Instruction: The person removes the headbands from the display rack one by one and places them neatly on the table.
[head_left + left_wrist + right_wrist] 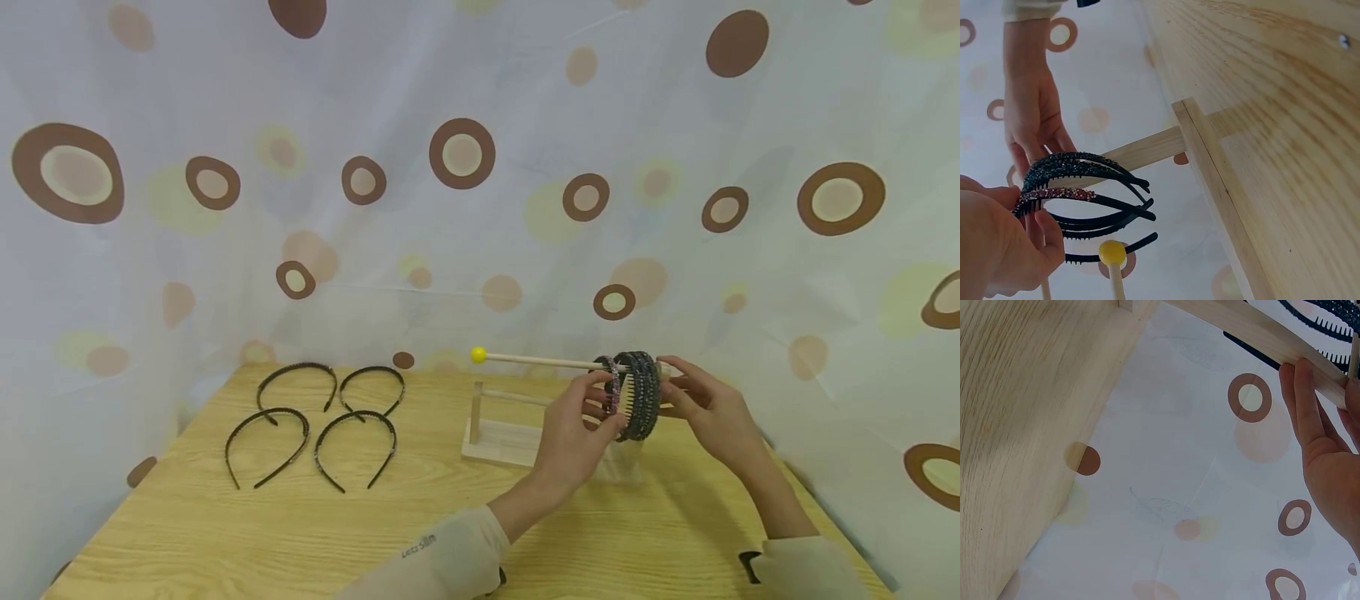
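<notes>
My left hand (566, 437) pinches a headband with pink and silver glitter (1072, 194), which hangs round the upper wooden rod (540, 361) of a stand (498, 442). Bunched just right of it on that rod are several dark glittery headbands (643, 398) with comb teeth inside. A yellow ball (478, 355) caps the rod's left end. My right hand (720, 421) is at the rod's right end, its fingers and thumb gripping the top of the stand's wooden upright (1272, 337). Part of the stand is hidden behind the left hand and headbands.
On the table's left side lie more dark headbands (356, 414), spread apart. The stand has a lower rod (513, 397) and a short post (476, 414) at its left. A patterned cloth (495, 242) hangs behind the wooden table (300, 533).
</notes>
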A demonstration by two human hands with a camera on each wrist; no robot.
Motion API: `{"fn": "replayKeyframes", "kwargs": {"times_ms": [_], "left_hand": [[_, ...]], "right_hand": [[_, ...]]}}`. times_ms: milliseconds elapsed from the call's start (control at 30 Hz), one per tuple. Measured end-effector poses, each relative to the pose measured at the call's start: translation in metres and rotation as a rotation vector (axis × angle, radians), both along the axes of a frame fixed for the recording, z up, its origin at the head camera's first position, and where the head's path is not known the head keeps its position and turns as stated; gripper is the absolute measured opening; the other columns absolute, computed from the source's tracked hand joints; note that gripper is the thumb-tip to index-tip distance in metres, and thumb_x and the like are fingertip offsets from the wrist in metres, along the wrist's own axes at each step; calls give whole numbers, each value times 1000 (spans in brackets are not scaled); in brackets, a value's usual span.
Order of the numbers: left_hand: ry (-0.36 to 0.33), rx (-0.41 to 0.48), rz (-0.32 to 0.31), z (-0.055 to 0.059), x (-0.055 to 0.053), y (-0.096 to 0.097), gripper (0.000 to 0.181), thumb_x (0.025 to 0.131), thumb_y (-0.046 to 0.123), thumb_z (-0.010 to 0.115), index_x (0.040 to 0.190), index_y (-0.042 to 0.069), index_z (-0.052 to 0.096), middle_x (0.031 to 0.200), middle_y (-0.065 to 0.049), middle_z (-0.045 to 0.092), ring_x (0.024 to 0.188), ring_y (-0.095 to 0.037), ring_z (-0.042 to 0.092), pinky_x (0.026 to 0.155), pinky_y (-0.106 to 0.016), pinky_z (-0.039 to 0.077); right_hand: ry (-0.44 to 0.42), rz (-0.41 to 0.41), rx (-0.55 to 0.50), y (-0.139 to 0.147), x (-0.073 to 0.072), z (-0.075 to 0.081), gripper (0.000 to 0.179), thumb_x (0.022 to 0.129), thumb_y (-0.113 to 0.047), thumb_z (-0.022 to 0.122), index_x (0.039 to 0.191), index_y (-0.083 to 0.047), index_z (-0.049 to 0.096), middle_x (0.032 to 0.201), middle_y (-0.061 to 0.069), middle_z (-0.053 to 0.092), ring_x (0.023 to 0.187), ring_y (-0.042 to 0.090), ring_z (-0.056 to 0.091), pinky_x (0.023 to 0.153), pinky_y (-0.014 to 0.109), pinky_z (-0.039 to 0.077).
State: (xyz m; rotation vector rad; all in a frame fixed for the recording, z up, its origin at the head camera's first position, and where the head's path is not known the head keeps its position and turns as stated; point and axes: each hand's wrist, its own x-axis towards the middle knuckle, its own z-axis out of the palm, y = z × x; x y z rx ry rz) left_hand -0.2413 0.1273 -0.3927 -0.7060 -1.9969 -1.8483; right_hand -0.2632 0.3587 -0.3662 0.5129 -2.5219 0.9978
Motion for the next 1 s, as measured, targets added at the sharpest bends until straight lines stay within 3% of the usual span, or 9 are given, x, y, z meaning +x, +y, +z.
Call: {"fn": "replayKeyframes", "kwargs": {"times_ms": [200, 367, 567, 867, 1000], "left_hand": [[38, -40, 7, 8, -1, -7, 47, 91, 6, 77, 136, 12, 62, 102, 1, 65, 83, -2, 63, 70, -17, 54], [74, -80, -2, 16, -4, -17, 48, 92, 6, 76, 138, 9, 62, 104, -4, 67, 87, -3, 64, 69, -16, 54], [79, -108, -9, 25, -9, -28, 47, 93, 5, 74, 138, 10, 62, 108, -6, 68, 90, -3, 65, 72, -16, 54], [104, -54, 13, 48, -12, -51, 46, 93, 5, 75, 137, 8, 63, 108, -11, 69, 90, -5, 66, 76, -18, 55], [114, -40, 24, 58, -12, -60, 48, 91, 3, 77, 136, 10, 64, 107, -9, 70, 90, -5, 67, 78, -19, 55]], "right_hand": [[-10, -10, 0, -2, 1, 3, 46, 108, -25, 55, 154, -19, 49, 122, 21, 68, 92, 25, 74, 82, 55, 56], [-7, -21, 13, -4, 2, 4, 46, 108, -25, 54, 154, -18, 49, 122, 22, 68, 96, 31, 73, 81, 56, 56], [-18, 3, 4, -2, 2, 3, 47, 108, -22, 54, 155, -18, 47, 121, 21, 68, 88, 18, 74, 80, 45, 57], [38, 16, 20, 0, 0, 0, 46, 108, -19, 54, 154, -17, 49, 117, 20, 69, 82, 18, 74, 77, 15, 50], [93, 3, 30, 1, 0, -1, 45, 107, -12, 56, 151, -15, 52, 112, 19, 71, 79, 14, 74, 68, 16, 49]]}}
